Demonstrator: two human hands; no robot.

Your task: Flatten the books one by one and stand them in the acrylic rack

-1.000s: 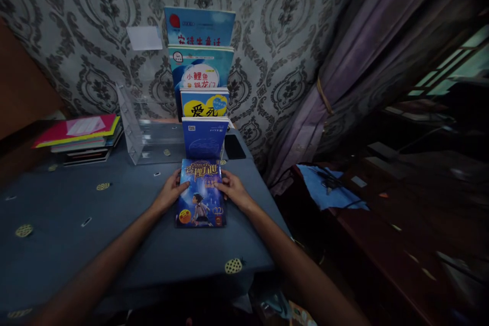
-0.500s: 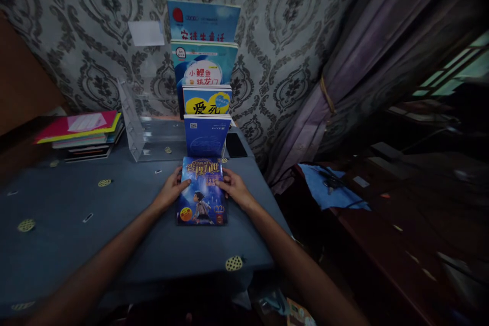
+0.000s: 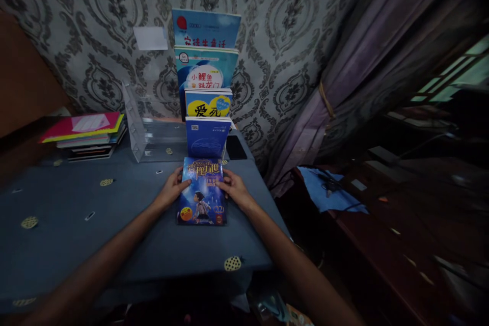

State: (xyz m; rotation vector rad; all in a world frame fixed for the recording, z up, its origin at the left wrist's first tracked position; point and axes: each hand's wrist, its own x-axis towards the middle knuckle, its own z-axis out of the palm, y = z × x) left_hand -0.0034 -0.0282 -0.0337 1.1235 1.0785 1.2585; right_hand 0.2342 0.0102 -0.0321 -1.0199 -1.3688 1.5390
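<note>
A blue paperback book (image 3: 202,193) with gold lettering and a running child on its cover is held by its two sides near the table's front. My left hand (image 3: 173,186) grips its left edge, thumb on the cover. On the right edge my right hand (image 3: 235,188) does the same. Right behind it stands a clear tiered rack (image 3: 137,127) with books stepped upward: a dark blue book (image 3: 207,137), a blue and yellow book (image 3: 208,103), a teal book (image 3: 208,66) and, at the top back, a light blue book (image 3: 208,28).
A stack of folders and books (image 3: 86,130) lies on the left of the blue tablecloth (image 3: 95,193). Beside the rack's right end is a black phone (image 3: 236,147). A tied curtain (image 3: 317,91) hangs at the right, above a dark red table (image 3: 367,229) with a blue cloth (image 3: 328,193).
The view has shifted slightly, so the rack and its books appear a little lower. Both hands still hold the paperback in nearly the same place.
</note>
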